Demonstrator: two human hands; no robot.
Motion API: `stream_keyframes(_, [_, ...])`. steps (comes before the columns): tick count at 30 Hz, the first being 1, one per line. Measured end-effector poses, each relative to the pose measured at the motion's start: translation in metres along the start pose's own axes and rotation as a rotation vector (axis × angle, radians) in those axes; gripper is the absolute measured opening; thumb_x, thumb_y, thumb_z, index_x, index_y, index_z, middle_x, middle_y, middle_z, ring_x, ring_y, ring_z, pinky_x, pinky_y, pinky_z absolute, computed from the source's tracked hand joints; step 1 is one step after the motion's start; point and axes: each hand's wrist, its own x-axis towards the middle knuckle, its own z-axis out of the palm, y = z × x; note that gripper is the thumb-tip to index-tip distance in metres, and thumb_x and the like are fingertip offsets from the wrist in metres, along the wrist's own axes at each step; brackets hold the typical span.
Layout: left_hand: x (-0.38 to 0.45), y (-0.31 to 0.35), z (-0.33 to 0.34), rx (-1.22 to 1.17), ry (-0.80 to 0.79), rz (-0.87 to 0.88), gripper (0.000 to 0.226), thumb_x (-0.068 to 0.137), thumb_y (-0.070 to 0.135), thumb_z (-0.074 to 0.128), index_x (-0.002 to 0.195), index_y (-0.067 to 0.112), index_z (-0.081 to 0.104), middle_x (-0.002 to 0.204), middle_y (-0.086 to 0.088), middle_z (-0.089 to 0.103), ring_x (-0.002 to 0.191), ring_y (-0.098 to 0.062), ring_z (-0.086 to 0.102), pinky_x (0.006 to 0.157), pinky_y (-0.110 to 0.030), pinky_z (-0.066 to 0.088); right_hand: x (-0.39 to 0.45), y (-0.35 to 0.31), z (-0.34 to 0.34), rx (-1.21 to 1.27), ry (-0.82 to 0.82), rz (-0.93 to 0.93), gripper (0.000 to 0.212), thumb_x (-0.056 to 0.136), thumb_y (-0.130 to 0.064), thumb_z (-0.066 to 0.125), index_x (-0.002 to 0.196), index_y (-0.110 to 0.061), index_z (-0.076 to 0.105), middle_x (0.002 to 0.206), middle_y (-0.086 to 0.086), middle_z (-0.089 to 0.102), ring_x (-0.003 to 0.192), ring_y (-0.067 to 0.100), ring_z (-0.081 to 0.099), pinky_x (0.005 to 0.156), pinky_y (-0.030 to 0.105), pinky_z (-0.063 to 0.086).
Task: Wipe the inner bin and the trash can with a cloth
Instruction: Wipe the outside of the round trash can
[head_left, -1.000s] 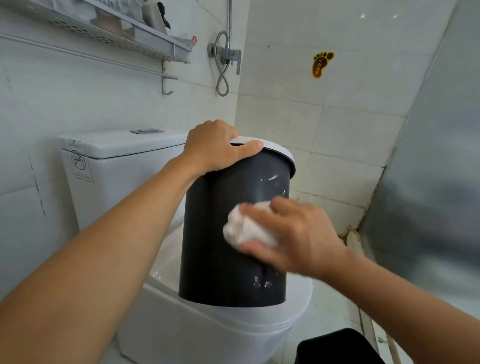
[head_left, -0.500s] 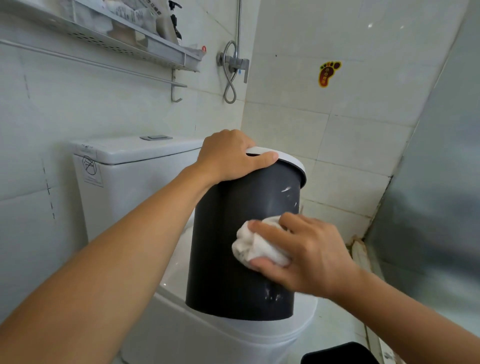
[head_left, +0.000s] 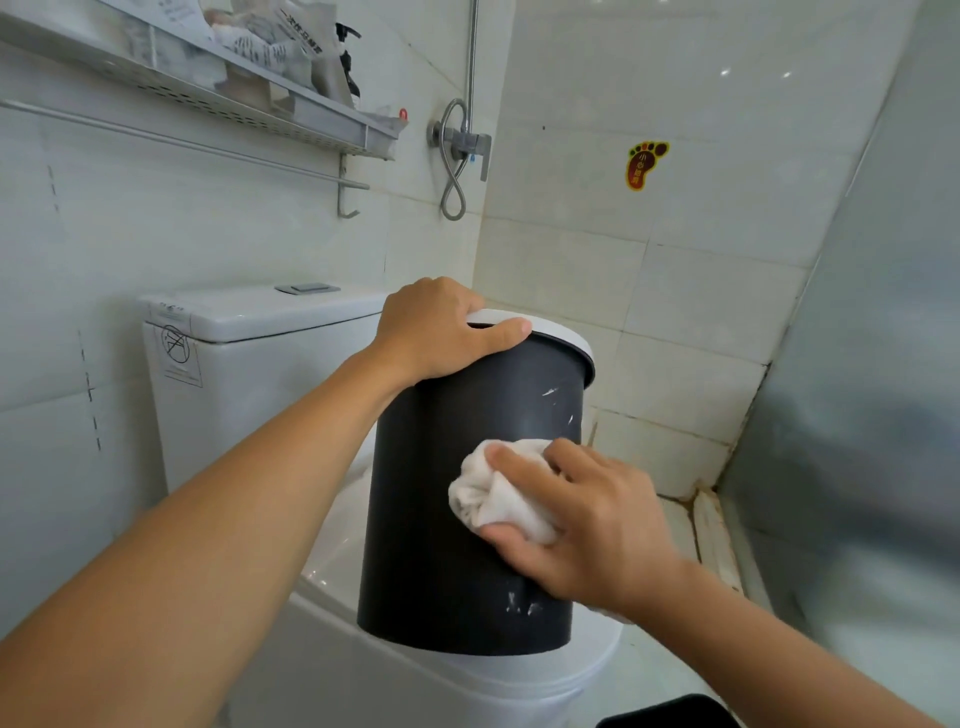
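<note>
A dark grey trash can (head_left: 431, 519) with a white rim stands upright on the closed toilet lid (head_left: 332, 551). My left hand (head_left: 441, 332) grips its top rim, thumb lying along the front edge. My right hand (head_left: 587, 525) holds a bunched white cloth (head_left: 493, 493) and presses it against the can's front wall, about halfway up. White scuff marks show on the wall above and below the cloth. A black object, partly cut off, sits at the bottom edge (head_left: 670, 714); I cannot tell what it is.
The white toilet tank (head_left: 249, 332) stands behind the can on the left. A wall shelf (head_left: 208, 88) with packets and a bottle hangs above, with a towel bar under it. A shower valve (head_left: 465, 143) is in the corner. A frosted glass panel (head_left: 857, 415) closes off the right.
My right hand has slid the cloth slightly down the can's front wall. The camera has tilted up, so the can sits lower in view. The left hand keeps its grip.
</note>
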Motion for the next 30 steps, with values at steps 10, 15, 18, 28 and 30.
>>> stream_keyframes(10, [-0.003,-0.004,-0.006,-0.052,-0.007,0.008,0.073,0.063,0.089,0.043,0.055,0.018,0.026,0.051,0.005,0.031,0.052,-0.018,0.033,0.056,-0.034,0.028,0.043,0.021,0.003,0.033,0.103,0.593,0.046,0.089,-0.075,0.041,0.112,-0.044,0.066,0.075,-0.008,0.054,0.068,0.017,0.060,0.059,0.031,0.045])
stream_keyframes(15, [-0.003,-0.012,-0.004,-0.052,0.010,-0.029,0.074,0.067,0.088,0.047,0.056,0.018,0.025,0.050,0.006,0.029,0.052,-0.019,0.033,0.056,-0.034,0.027,0.008,0.005,0.002,0.021,-0.026,0.275,0.051,0.087,-0.072,0.054,0.127,-0.043,0.068,0.080,-0.008,0.056,0.063,0.020,0.059,0.050,0.035,0.051])
stream_keyframes(18, [-0.004,-0.012,-0.005,-0.067,0.021,-0.011,0.073,0.064,0.088,0.044,0.056,0.018,0.025,0.050,0.006,0.029,0.052,-0.019,0.033,0.056,-0.035,0.027,0.021,0.020,-0.002,0.053,0.010,0.464,0.046,0.085,-0.077,0.048,0.117,-0.050,0.067,0.078,-0.009,0.057,0.069,0.016,0.060,0.059,0.034,0.050])
stream_keyframes(28, [-0.005,-0.012,-0.005,-0.074,0.015,0.007,0.074,0.065,0.088,0.044,0.056,0.017,0.025,0.050,0.005,0.028,0.052,-0.019,0.032,0.056,-0.034,0.027,0.021,0.020,-0.007,0.036,-0.021,0.416,0.038,0.089,-0.074,0.049,0.112,-0.052,0.068,0.076,-0.010,0.055,0.066,0.011,0.057,0.056,0.030,0.045])
stream_keyframes(30, [-0.005,-0.007,-0.005,-0.056,0.014,0.018,0.073,0.066,0.087,0.043,0.056,0.017,0.025,0.049,0.006,0.029,0.052,-0.019,0.033,0.056,-0.034,0.028,0.033,0.037,-0.007,0.050,-0.004,0.608,0.037,0.091,-0.075,0.048,0.087,-0.042,0.065,0.073,-0.008,0.058,0.067,0.012,0.058,0.057,0.031,0.043])
